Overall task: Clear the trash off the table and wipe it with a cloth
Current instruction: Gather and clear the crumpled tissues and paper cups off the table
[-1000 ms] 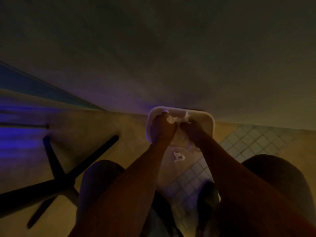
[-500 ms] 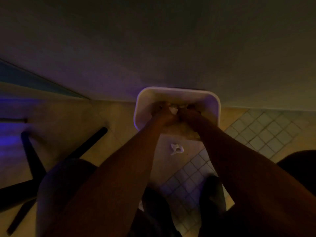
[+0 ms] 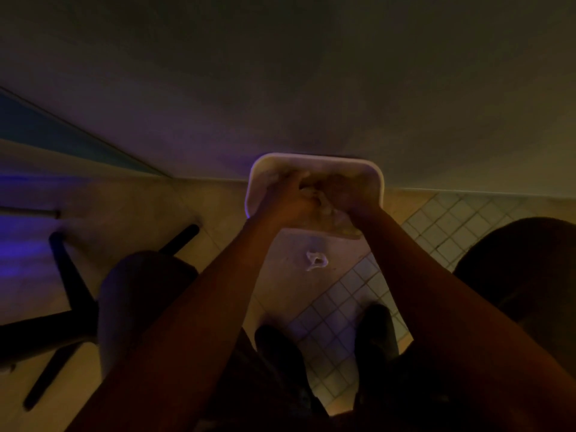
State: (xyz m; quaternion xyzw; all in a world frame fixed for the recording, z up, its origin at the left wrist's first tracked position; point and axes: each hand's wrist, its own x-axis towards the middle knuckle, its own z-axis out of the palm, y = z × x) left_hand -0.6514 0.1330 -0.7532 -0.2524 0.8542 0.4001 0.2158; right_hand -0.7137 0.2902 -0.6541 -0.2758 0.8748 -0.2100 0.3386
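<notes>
Hands meet at the centre of a dim frame, both arms reaching up from the lower edge. The left hand (image 3: 288, 201) and the right hand (image 3: 346, 198) sit side by side inside a pale rectangular bin (image 3: 314, 160) with rounded corners, fingers curled around crumpled pale trash (image 3: 311, 194) between them; each grip is clenched on that wad. The bin's far rim lies against the base of a plain wall (image 3: 280, 73) that fills the upper half of the frame. Just below the bin, near the centre, a small crumpled scrap (image 3: 316, 260) lies alone on the floor (image 3: 280, 275), apart from the bin and the hands. The floor is smooth at centre and left, and turns to small square tiles toward the right. At left, dark crossed legs of a bench base (image 3: 71, 275) spread over the floor under purple light. Two dark shoes (image 3: 280, 350) stand at lower centre. A dark rounded shape, too dim to identify, fills the right edge.
</notes>
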